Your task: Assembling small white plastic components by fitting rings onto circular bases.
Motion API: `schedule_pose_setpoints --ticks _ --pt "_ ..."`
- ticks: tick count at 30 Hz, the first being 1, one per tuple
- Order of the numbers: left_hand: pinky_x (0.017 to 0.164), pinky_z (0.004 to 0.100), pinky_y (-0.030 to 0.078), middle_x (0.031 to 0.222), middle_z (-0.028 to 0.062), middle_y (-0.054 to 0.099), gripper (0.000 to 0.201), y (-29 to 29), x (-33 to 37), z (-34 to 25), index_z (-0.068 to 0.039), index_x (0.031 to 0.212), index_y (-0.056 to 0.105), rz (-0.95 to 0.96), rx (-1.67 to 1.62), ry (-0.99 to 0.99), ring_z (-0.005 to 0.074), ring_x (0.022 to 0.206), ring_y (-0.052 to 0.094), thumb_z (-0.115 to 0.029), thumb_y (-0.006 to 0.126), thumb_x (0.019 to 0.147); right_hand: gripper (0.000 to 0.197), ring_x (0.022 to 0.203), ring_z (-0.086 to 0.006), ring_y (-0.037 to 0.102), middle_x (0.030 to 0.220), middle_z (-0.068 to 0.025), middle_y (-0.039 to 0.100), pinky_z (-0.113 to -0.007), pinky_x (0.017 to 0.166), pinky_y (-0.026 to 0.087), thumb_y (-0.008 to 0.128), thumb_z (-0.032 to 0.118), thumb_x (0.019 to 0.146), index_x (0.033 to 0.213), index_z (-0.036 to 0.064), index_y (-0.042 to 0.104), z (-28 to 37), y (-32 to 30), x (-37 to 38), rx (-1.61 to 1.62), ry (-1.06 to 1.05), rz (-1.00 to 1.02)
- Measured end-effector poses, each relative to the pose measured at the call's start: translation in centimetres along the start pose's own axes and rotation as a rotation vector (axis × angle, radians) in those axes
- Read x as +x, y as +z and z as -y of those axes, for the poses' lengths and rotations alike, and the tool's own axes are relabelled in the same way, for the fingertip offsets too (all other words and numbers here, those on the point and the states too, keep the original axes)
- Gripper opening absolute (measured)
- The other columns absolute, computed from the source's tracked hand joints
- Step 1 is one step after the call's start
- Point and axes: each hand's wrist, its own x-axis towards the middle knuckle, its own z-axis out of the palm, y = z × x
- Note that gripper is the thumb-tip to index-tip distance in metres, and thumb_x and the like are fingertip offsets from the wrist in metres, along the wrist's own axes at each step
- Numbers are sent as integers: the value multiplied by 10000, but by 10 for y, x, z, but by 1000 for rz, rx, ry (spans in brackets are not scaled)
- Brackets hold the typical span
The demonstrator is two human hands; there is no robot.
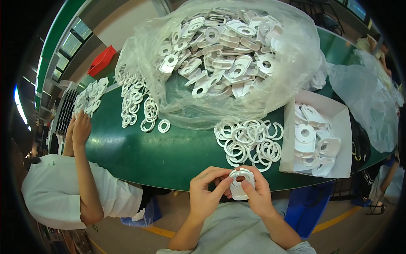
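Close to my body, at the table's near edge, both hands hold one white plastic part [240, 192] with a rounded top and a round hole. My left hand [210, 189] pinches its left side, thumb on the face near the hole. From the right, my right hand [259, 192] grips the part, with its thumb pressed beside the hole. Some fingers are hidden behind the part. Just beyond my hands lies a loose pile of white plastic rings [249, 142], several with a gap. To the right, a white box [288, 139] contains more white plastic parts [305, 134].
A large clear plastic bag [186, 120] full of white parts covers the far middle of the green table [139, 156]. Flat white rings [164, 125] lie left of it. At left, a co-worker [80, 186] handles white parts near a black rack [66, 111]. A red bin [101, 60] stands beyond.
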Motion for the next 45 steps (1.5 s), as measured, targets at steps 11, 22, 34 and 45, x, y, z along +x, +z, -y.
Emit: schedule_pose_setpoints --ticks 11,22,34,45 --pt "639 246 472 852 96 664 155 3 -4 0 26 945 682 3 -28 -3 140 734 602 26 659 792 308 761 -224 639 980 -154 597 -332 671 551 447 85 937 1225 -22 422 -7 -2 -1 15 -47 15" --pt "637 273 470 819 79 631 213 2 -2 -10 3 939 676 -110 322 303 185 739 572 48 675 731 242 791 -132 619 927 -89 627 -255 694 508 448 135 963 1111 -29 545 -5 3 2 -48 -11 -29" --pt "680 255 465 850 89 597 210 -2 -2 3 14 915 664 103 -85 53 167 758 574 34 702 709 268 713 -42 531 765 -37 612 -204 622 430 434 174 974 917 -39 587 1 2 -4 -280 34 17" --pt "709 270 479 983 115 602 358 -23 5 -29 25 1084 633 529 141 40 188 865 597 52 669 729 193 750 -98 613 876 -59 624 -240 626 494 457 132 954 1017 -15 564 27 -1 -21 -40 252 3"
